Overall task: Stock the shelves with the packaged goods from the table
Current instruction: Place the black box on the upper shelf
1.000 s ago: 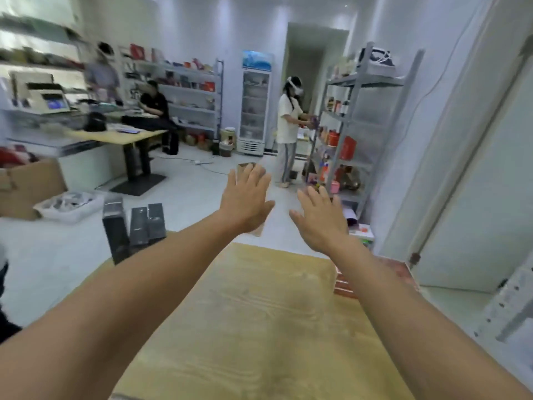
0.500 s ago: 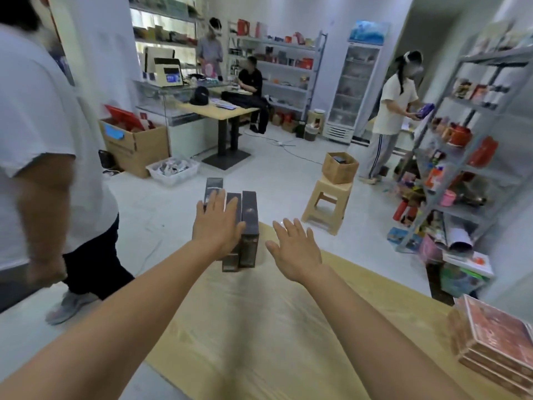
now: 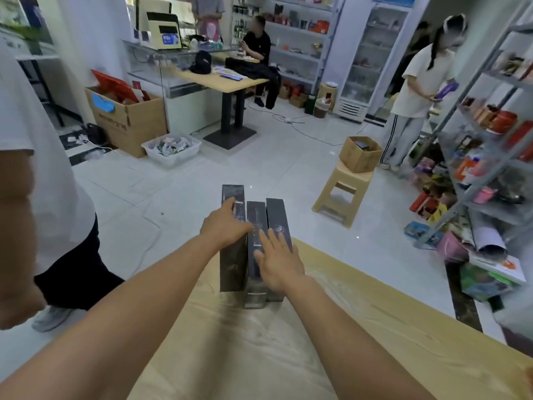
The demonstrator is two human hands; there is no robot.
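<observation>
At the far edge of the table (image 3: 375, 327), three dark boxes (image 3: 233, 264) stand upright, side by side. On the leftmost rests the left hand (image 3: 225, 228), fingers straight; across the other two lies the right hand (image 3: 278, 264), fingers spread.

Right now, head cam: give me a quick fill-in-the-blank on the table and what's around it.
The dark boxes standing upright on the wooden table number ____.
The left hand touches the box at the ____ end of that row.
The small cardboard box out on the floor area sits on a beige ____.
Missing words: three; left; stool.
</observation>
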